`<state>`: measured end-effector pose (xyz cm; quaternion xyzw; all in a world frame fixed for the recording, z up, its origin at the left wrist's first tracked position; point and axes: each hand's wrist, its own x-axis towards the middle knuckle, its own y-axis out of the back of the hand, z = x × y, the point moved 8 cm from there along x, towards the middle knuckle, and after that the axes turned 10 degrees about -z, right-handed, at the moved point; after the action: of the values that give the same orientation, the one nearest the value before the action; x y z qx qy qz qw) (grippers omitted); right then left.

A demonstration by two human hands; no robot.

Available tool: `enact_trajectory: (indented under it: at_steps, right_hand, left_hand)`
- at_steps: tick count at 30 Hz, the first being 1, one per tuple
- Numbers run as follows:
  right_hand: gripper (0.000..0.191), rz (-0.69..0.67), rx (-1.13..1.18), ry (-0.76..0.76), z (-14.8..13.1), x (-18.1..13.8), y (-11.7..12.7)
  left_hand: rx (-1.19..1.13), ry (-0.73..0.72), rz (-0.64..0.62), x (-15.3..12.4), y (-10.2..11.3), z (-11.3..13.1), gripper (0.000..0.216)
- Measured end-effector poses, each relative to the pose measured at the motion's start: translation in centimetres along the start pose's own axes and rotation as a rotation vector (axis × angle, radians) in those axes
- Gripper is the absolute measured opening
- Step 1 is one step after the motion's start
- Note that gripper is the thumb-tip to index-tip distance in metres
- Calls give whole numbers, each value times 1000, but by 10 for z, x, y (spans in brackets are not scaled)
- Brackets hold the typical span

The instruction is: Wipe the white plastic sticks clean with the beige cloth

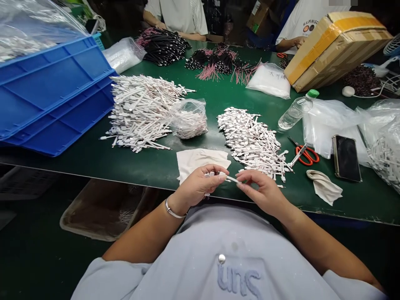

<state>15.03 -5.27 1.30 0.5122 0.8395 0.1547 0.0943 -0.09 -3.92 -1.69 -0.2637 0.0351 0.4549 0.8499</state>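
At the near edge of the green table [131, 166], my left hand [200, 185] and my right hand [261, 189] together pinch a thin white cable piece [231, 178] between their fingertips. The left hand also curls round some small white parts. A silver bracelet circles my left wrist. Just beyond the hands lies a white cloth [200, 160]. To its right sits a pile of white cable pieces [253, 139], and a bigger pile [140, 110] lies at the left.
Stacked blue crates [53, 91] stand at the left. A clear bag [190, 118], water bottle [295, 110], red scissors [304, 154], phone [346, 157] and cardboard box [337, 46] are around. Two other people sit at the far side, near black and pink cables [218, 60].
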Motion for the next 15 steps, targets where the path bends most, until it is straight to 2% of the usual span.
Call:
enact_trajectory:
  at_steps: [2, 6, 11, 15]
  right_hand:
    - [30, -100, 8, 1, -1, 3, -10]
    - [43, -320, 318, -154, 9, 13, -39]
    - [55, -270, 501, -237, 10, 29, -47]
    - [54, -341, 499, -292, 12, 36, -52]
  left_hand:
    - [-27, 3, -30, 0, -4, 0, 35]
    - [-69, -1, -50, 1, -6, 1, 35]
    - [-109, -48, -27, 2, 1, 7, 33]
    - [-27, -113, 19, 1, 8, 13, 34]
